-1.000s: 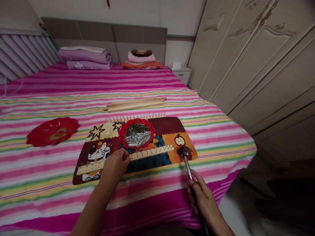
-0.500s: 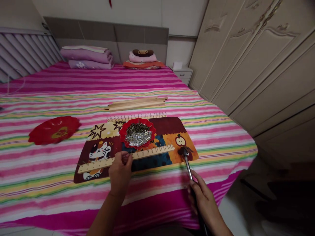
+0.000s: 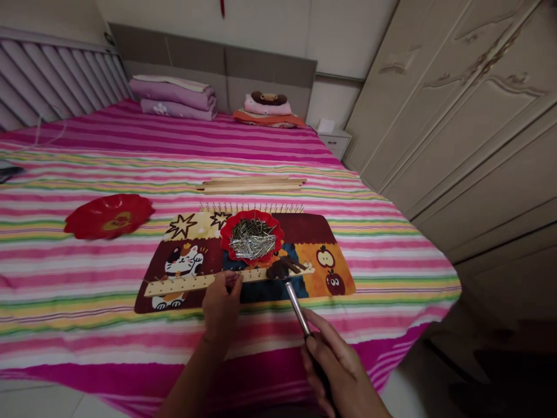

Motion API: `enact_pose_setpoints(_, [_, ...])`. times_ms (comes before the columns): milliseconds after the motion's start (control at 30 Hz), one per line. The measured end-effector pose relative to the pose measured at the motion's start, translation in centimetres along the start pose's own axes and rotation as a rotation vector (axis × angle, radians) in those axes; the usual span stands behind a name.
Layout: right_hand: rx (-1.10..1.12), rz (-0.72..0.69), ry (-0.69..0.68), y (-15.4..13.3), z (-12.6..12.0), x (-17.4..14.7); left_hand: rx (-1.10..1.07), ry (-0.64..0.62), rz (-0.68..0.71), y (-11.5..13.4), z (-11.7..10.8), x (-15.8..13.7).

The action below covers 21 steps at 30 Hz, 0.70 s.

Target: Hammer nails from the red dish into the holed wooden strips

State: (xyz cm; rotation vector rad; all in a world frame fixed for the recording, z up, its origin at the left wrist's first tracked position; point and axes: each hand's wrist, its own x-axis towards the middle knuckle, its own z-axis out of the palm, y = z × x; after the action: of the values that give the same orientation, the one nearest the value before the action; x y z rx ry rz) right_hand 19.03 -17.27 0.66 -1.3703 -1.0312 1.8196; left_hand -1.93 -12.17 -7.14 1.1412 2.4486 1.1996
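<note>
My right hand [image 3: 328, 360] is wrapped around the dark grip of a claw hammer [image 3: 297, 302]. The hammer's dark head is over the right half of a pale wooden strip [image 3: 180, 284], hiding part of it; whether they touch I cannot tell. Thumb and fingertips of my left hand [image 3: 223, 299] are pinched at the strip's middle, on what looks like a nail, mostly hidden by the fingers. Several nails stand up along the strip. Just behind it, a red scalloped dish [image 3: 278, 232] holds a heap of loose nails [image 3: 252, 238].
A patterned mat [image 3: 343, 267] lies under the strip and dish on a striped bedspread [image 3: 391, 255]. Behind the dish is another strip bristling with nails [image 3: 209, 208]. Further back lie bare wooden strips [image 3: 252, 186]. A red plate [image 3: 108, 216] is at left, a wardrobe [image 3: 456, 145] at right.
My right hand has brought the hammer left, from the mat's right side to over the strip. My left hand keeps its pinch at the strip's middle. The view has shifted slightly.
</note>
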Motion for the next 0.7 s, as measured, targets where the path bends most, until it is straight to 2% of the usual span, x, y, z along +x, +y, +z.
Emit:
enact_pose_setpoints(100, [-0.075, 0.019, -0.065, -0.6, 1.4, 0.8, 0.088, 0.007, 0.081, -0.3, 0.1, -0.1])
enact_pose_setpoints(300, [-0.161, 0.025, -0.086, -1.1, 2.9, 1.9, 0.150, 0.027, 0.228, -1.1, 0.4, -0.3])
enact_pose_setpoints(500, [-0.210, -0.102, -0.130, -0.7, 3.2, 2.3, 0.166, -0.012, 0.251, -1.2, 0.3, -0.2])
enact_pose_setpoints(700, [-0.219, -0.045, -0.151, -0.8, 3.2, 2.0, 0.222, 0.004, 0.271, -1.2, 0.4, -0.1])
